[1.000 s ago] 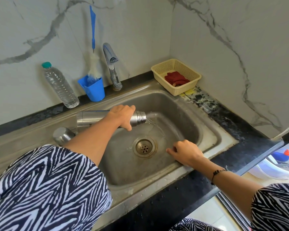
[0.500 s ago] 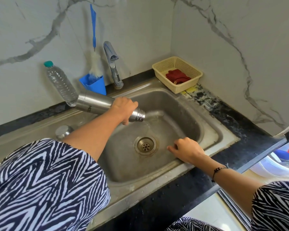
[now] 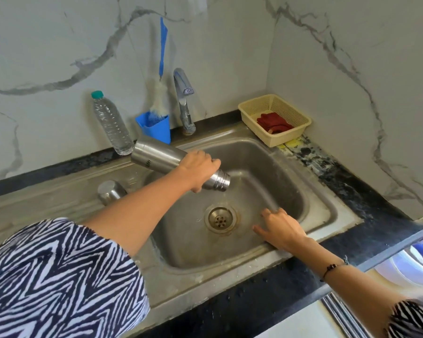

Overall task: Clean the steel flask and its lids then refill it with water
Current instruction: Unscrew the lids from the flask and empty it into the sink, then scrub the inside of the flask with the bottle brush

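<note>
Lid (image 3: 111, 191) is stood on the drainboard, left of the basin; bottle (image 3: 111, 124) is stood against the wall, with blue cup (image 3: 155, 128) and brush (image 3: 162, 69) beside it; flask (image 3: 161, 158) is gripped near its neck by the left hand (image 3: 198, 170), fingers wrapped round it, mouth tilted down over the sink (image 3: 327, 211), base raised toward the cup; tap (image 3: 183, 101) is seen behind; drain (image 3: 220, 219) is centred in the basin; right hand (image 3: 281, 228) is rested on the front rim, fingers spread loosely, nothing held; basket (image 3: 274, 118) with red cloth (image 3: 274, 123) is set in the corner.
</note>
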Demonstrator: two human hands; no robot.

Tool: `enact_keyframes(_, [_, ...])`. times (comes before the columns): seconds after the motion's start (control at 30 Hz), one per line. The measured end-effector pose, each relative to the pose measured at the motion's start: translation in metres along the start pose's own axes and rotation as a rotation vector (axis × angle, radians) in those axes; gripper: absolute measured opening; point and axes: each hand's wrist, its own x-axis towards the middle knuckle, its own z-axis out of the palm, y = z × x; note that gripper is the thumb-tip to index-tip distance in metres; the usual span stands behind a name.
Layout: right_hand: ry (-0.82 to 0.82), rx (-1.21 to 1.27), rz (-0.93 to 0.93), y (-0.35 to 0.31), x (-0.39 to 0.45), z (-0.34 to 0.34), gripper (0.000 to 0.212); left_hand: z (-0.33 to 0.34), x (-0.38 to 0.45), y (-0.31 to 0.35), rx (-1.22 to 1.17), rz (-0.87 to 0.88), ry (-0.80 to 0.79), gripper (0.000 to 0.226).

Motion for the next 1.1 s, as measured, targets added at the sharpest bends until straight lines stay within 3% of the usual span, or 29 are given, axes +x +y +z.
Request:
enact_keyframes(0.13, [0.131,0.064,-0.032,-0.034,0.011,-0.027,0.083,0.007,-0.017,-0.006,-0.041,-0.019,0.041,0.060])
enact_keyframes(0.27, [0.144,0.054,-0.117,-0.081,0.040,-0.060,0.095,0.008,-0.031,-0.016,-0.010,-0.042,0.044,0.055])
enact_keyframes(0.33, [0.090,0.072,-0.126,-0.101,0.057,-0.069,0.089,0.008,-0.036,-0.023,-0.012,-0.054,0.062,0.052])
enact_keyframes(0.5, [0.002,0.233,-0.144,-0.133,0.077,-0.070,0.049,0.014,-0.054,-0.038,-0.052,-0.068,0.092,0.049])
enact_keyframes(0.67, [0.054,0.310,-0.198,-0.152,0.075,-0.063,0.044,0.022,-0.072,-0.057,-0.027,-0.023,0.128,0.050])
enact_keyframes(0.73, [0.093,0.455,-0.218,-0.151,0.075,-0.062,0.039,0.021,-0.080,-0.068,0.005,-0.053,0.210,0.060])
enact_keyframes(0.8, [0.069,0.623,-0.219,-0.145,0.075,-0.063,0.033,0.022,-0.090,-0.081,-0.035,-0.197,0.301,0.089])
enact_keyframes(0.87, [0.006,0.796,-0.188,-0.138,0.072,-0.061,0.026,0.032,-0.099,-0.092,-0.266,-0.470,0.410,0.106])
enact_keyframes(0.97, [-0.091,0.987,-0.163,-0.132,0.067,-0.052,0.027,0.048,-0.101,-0.094,-0.993,-0.902,0.695,0.103])
enact_keyframes(1.03, [-0.140,1.038,-0.170,-0.133,0.066,-0.047,0.036,0.049,-0.095,-0.084,-1.742,-0.953,0.678,0.087])
enact_keyframes(1.1, [-0.161,1.008,-0.190,-0.136,0.070,-0.048,0.040,0.051,-0.084,-0.074,-2.285,-0.848,0.632,0.061])
